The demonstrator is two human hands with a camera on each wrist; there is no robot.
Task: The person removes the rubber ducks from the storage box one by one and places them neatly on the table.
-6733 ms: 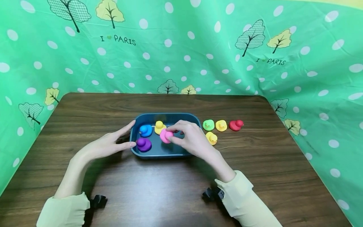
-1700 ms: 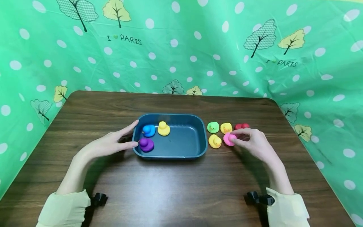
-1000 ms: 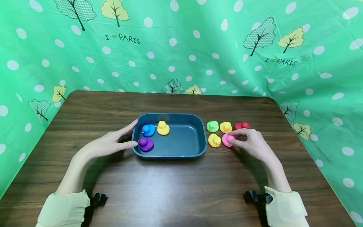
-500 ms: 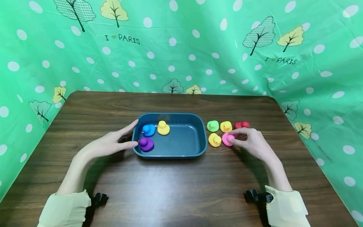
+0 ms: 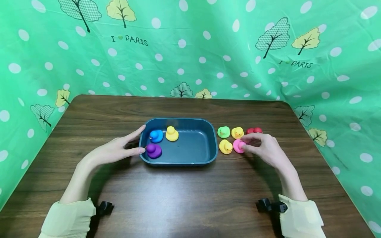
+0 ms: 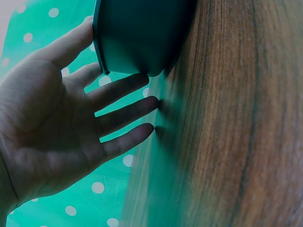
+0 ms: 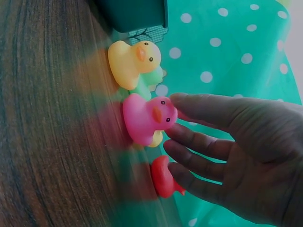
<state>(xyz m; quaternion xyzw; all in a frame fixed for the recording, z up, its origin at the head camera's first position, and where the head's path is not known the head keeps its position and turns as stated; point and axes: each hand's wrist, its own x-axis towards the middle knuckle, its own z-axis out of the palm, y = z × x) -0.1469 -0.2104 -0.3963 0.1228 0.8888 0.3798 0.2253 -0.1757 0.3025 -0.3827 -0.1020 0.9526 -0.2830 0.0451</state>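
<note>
My left hand (image 5: 114, 151) has its thumb and forefinger spread against the left end of a dark blue plastic tub (image 5: 184, 164); its other fingertips touch the table in the left wrist view. Inside the tub sit a blue rubber duck (image 5: 156, 136), a yellow rubber duck (image 5: 171, 134) and a purple rubber duck (image 5: 154, 150). Right of the tub, my right hand (image 5: 269, 150) has thumb and forefinger on either side of the head of a pink rubber duck (image 7: 142, 116), which stands on the table. Its remaining fingers hang loosely over a red rubber duck (image 7: 164, 177).
Close around the pink duck stand a green rubber duck (image 5: 223, 132) and two yellow ones, the rear yellow duck (image 5: 237, 133) and the front yellow duck (image 5: 225, 146). The brown wooden table (image 5: 178, 201) ends at a green dotted cloth (image 5: 190, 49).
Earlier my right hand held the pink duck over the tub. Now that duck stands on the table beside the others, and the fingers at its head look slightly wider. My left hand stayed put.
</note>
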